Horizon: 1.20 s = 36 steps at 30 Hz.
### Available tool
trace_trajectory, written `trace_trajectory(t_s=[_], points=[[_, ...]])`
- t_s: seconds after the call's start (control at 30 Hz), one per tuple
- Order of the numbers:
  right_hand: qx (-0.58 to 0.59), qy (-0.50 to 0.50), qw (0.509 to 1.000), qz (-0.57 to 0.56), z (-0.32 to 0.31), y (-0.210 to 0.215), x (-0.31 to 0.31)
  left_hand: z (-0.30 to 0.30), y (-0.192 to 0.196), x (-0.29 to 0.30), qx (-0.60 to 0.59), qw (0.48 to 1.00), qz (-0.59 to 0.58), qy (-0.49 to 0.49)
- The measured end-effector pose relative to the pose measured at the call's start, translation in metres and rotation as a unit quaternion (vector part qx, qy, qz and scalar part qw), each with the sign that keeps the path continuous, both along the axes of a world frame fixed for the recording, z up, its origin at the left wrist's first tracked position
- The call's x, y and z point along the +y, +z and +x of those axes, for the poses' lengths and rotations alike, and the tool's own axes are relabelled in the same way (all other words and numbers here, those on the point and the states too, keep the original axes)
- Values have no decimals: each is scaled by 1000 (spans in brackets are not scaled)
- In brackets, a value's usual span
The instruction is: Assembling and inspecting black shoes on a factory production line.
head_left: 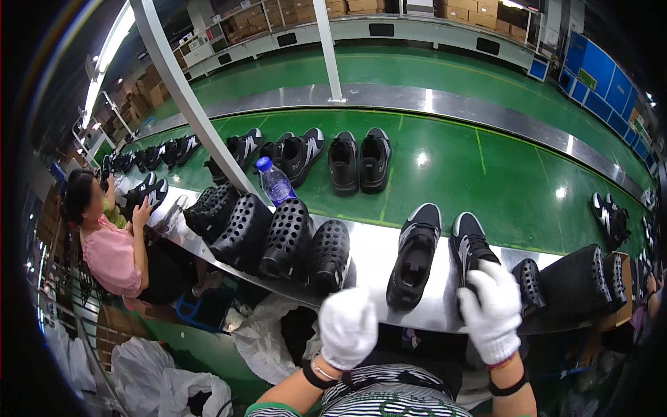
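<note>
Head view: looking down on a shoe line w/ green conveyor belt (486, 174) and steel edge strip (368, 260) in front of the person.
Right hand (492, 309): white glove, black wristband; fingers wrapped over the heel of the right black sneaker (470, 247), grasping it.
Right sneaker: black w/ white trim, toe pointing away, lying on the steel strip at the belt's near edge, just beside its mate.
Left hand (349, 328): white glove, curled loosely, back of hand to camera; holds nothing that shows, can't tell if the palm side has anything. Near the left sneaker's heel but apart from it.
Left black sneaker (415, 254): same style, on the steel strip, toe away, opening up.
Black perforated shoe moulds (278, 236): row standing on the steel strip to the left; more of them (577, 281) to the right, just beside the held sneaker.
Plastic water bottle (275, 182): clear blue, blue cap, upright behind the left moulds.
Belt: pair of all-black shoes (360, 161) mid-belt; more black/white pairs (295, 151) further left along it.
Co-worker (111, 243): pink top, seated at far left, one hand raised at the strip near a sneaker (147, 193).
White bags (271, 333): under the strip, by the person's knees.
</note>
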State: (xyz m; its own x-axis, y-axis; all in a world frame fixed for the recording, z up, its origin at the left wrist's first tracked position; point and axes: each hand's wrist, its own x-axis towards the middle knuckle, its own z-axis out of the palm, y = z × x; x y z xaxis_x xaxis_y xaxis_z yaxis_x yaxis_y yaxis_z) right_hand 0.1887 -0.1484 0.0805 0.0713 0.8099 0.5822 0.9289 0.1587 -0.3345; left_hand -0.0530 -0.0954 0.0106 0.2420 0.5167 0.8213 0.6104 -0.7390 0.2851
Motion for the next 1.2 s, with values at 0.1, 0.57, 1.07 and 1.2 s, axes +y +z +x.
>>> trace_trajectory(t_s=[0.1, 0.57, 1.07, 1.2], points=[[99, 165, 980, -47, -60, -10, 43, -19, 4, 8, -33, 993, -13, 115], [124, 221, 944, -212, -124, -2, 96, -50, 6, 7, -100, 984, -75, 126], [468, 95, 865, -153, -60, -30, -13, 63, 41, -16, -527, 617, -534, -235], [457, 87, 881, -88, -19, -28, -34, 63, 36, -6, -296, 815, -423, -265]])
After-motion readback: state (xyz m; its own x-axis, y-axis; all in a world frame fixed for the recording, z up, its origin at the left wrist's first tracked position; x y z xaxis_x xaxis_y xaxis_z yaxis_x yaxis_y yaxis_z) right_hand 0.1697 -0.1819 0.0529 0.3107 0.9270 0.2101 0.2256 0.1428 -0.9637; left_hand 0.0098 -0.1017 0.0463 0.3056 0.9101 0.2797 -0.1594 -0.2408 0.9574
